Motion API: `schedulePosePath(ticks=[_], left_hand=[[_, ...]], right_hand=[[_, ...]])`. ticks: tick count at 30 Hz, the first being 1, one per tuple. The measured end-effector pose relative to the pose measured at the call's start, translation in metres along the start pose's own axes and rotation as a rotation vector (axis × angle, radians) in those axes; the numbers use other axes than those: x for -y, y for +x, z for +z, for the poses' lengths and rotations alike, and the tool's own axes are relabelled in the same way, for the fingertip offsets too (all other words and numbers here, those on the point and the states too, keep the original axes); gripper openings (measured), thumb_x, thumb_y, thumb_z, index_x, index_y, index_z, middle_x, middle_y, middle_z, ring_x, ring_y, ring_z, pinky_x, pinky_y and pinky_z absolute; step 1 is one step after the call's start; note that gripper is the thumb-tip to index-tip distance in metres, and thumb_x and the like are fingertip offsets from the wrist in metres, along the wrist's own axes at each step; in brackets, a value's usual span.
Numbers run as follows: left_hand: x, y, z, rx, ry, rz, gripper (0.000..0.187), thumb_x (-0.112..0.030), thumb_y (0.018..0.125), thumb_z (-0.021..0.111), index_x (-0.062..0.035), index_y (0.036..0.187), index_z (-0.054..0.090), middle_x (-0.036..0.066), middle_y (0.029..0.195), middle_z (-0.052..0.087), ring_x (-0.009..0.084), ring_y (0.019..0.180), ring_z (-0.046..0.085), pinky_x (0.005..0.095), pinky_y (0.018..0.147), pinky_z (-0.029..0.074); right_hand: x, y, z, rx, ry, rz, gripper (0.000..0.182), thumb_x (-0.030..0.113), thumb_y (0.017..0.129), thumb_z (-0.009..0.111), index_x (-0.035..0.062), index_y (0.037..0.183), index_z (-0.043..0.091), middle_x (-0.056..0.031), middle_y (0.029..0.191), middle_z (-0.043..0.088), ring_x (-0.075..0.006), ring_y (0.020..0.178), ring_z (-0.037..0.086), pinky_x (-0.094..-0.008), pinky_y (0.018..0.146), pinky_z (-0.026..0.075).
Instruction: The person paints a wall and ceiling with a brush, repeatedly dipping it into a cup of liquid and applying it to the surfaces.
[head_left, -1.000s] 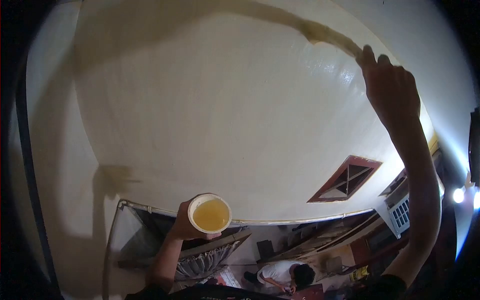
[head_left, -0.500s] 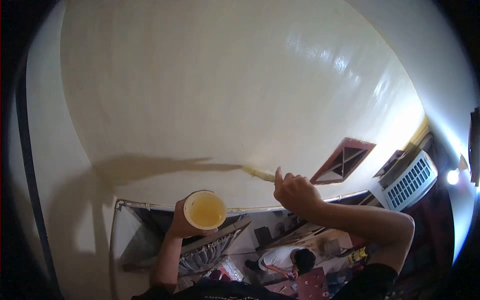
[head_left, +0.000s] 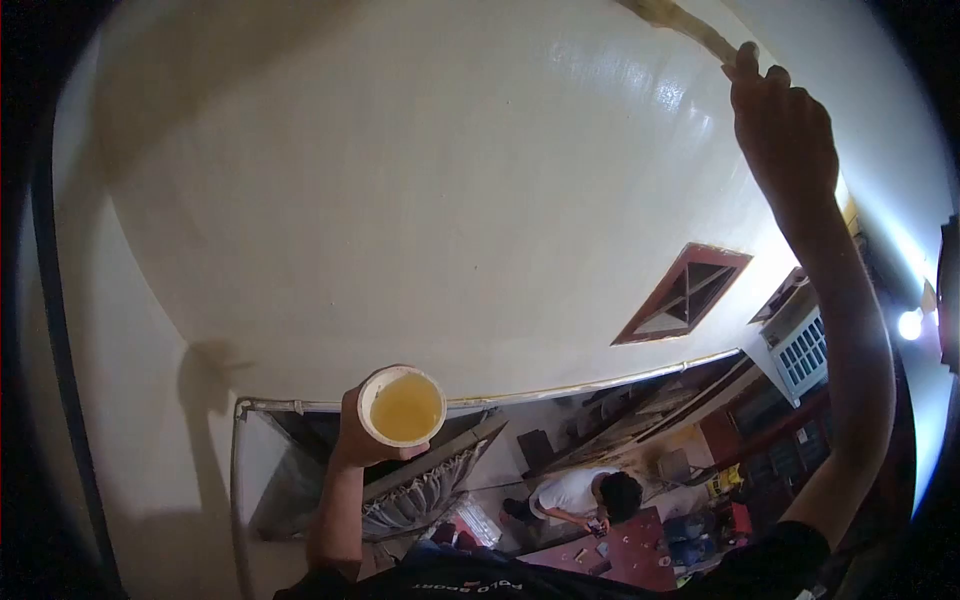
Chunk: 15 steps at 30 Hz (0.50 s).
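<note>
Your left hand point(head_left: 352, 440) has its grip clamped around a small white cup point(head_left: 402, 405), which you hold upright in front of you, low in the view. The cup is filled with a yellowish liquid, and its round rim faces the camera. Your right hand point(head_left: 785, 135) is raised high on a stretched arm, and its grip is closed on the handle of a paintbrush point(head_left: 690, 28), with the first finger lying along the handle. The bristle end of the paintbrush touches the cream wall point(head_left: 430, 210) near the top edge of the view.

The wall takes most of the picture. It is smooth and a little glossy, and a bright reflection sits on it just beside your right hand. On the right side of the wall there is a square vent point(head_left: 685, 293) with a dark red frame and slats, seen tilted like a diamond. Near it, further right, a white louvred window point(head_left: 802, 352) shows, and a bright lamp point(head_left: 909, 323) shines at the edge.

Far below, on the floor level, another person point(head_left: 585, 497) in a white shirt bends over a dark red surface point(head_left: 615, 555) with small things on it. A pleated curtain point(head_left: 410, 500) hangs under your left arm.
</note>
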<state>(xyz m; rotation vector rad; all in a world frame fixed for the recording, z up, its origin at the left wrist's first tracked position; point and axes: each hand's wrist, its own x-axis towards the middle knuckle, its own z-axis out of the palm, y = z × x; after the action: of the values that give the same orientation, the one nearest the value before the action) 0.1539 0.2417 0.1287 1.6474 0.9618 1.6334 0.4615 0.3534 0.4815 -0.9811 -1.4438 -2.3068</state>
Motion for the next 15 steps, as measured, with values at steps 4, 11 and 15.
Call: schedulePosePath(ticks=[4,11,15], left_hand=[[-0.002,-0.002,-0.002,0.017,0.068,-0.031,0.072,-0.017,0.045,0.085,0.0003,0.109,0.056,0.009,0.099,0.064,0.0175,0.090,0.062,0.0318,0.082,0.050],[-0.006,-0.003,0.006,0.007,-0.018,-0.068,0.074,-0.018,0.046,0.087,0.0009,0.110,0.056,0.008,0.101,0.063,0.0154,0.091,0.061,0.0312,0.083,0.049],[0.007,-0.004,0.008,0.084,0.075,-0.019,0.075,-0.019,0.046,0.088,0.0014,0.110,0.056,0.008,0.101,0.064,0.0153,0.091,0.061,0.0315,0.083,0.050]], right_hand=[[0.074,-0.055,-0.007,0.209,0.020,-0.079,0.030,0.012,0.080,0.057,-0.0033,0.107,0.058,0.0018,0.057,0.049,-0.0085,0.046,0.052,-0.0225,0.037,0.040],[0.162,-0.153,-0.090,0.429,0.438,-0.398,0.030,0.012,0.079,0.056,-0.0037,0.103,0.062,0.0006,0.059,0.050,-0.0082,0.050,0.049,-0.0230,0.040,0.036],[0.178,-0.177,-0.086,0.554,0.823,-0.533,0.029,0.013,0.077,0.058,-0.0044,0.101,0.062,-0.0024,0.062,0.056,-0.0126,0.050,0.054,-0.0261,0.042,0.041]])
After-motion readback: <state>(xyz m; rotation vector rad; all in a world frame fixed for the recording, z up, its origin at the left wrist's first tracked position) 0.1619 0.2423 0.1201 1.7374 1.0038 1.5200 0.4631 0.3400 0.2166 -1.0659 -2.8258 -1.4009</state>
